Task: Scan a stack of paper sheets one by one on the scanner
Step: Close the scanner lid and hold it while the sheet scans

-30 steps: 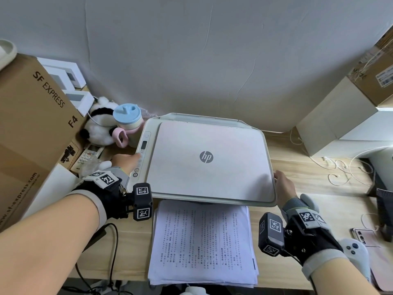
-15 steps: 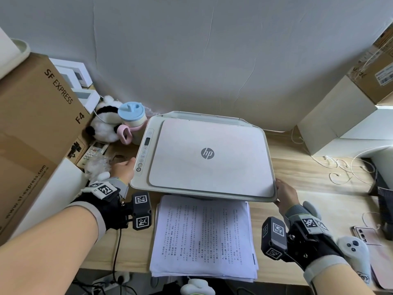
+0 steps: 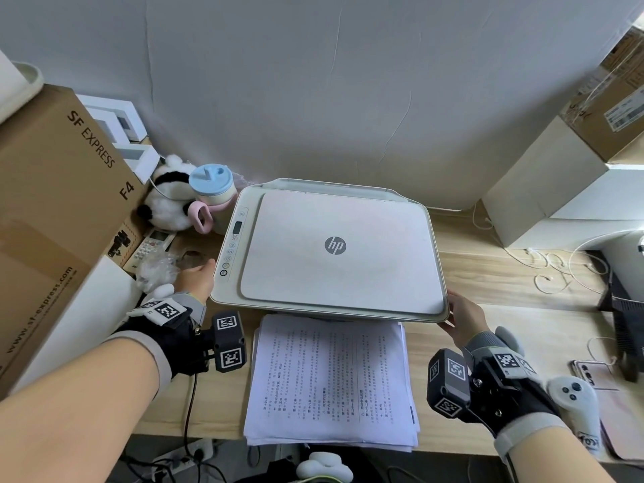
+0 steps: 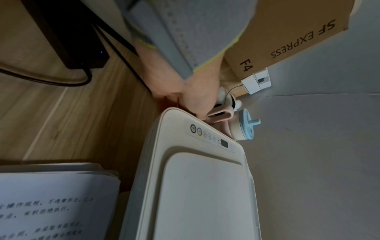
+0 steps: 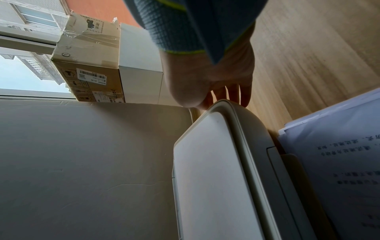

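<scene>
Cream plastic framed the head view: the scanner [image 3: 331,252] sat lid-down on the wooden desk [image 3: 505,284], its long axis running left to right, with the left hand [image 3: 195,278] at its near-left corner beside the button strip and the right hand [image 3: 465,317] at its near-right corner. The stack of paper sheets [image 3: 331,381] lay printed side up just in front of the scanner, between the two wrists, its far edge tucked under the scanner's front overhang; the right hand appeared slightly nearer to it. From the left wrist, the left hand [image 4: 193,95] showed its fingers curled down behind the scanner's corner [image 4: 170,116], close to a pink-handled cup [image 4: 236,125], apparently gripping the side, though the fingertips were hidden. From the right wrist, the right hand [image 5: 213,81] showed straight, relaxed fingers [image 5: 244,95] resting against the rounded corner of the scanner [image 5: 226,107], holding nothing, with the sheets [image 5: 339,162] low at the frame's right. The lid was still closed and no sheet taken; the next move likely depended on reaching back toward the body for the top sheet.
</scene>
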